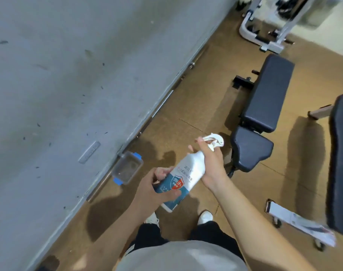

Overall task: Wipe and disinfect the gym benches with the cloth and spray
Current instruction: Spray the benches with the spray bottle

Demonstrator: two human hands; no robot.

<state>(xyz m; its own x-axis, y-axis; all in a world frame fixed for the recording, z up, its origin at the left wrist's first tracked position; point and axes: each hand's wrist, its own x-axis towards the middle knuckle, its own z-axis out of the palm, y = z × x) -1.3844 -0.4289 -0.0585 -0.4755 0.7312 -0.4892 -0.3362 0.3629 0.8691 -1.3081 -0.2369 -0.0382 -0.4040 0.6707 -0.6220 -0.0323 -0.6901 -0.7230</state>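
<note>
Currently the spray bottle (183, 176) is held short of the black bench (268, 94), base gripped by the left hand (157, 187), neck by the right hand (211, 165). Squeezed from there, mist could be wasted on the floor (186, 106).

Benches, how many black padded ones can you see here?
2. The first bench stands just beyond the spray bottle; the second bench is at the right edge, partly cut off. Others may lie outside the view.

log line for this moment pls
left hand: grips spray bottle lower body | right hand: grips its neck by trigger | bench: untouched, ahead right
</note>
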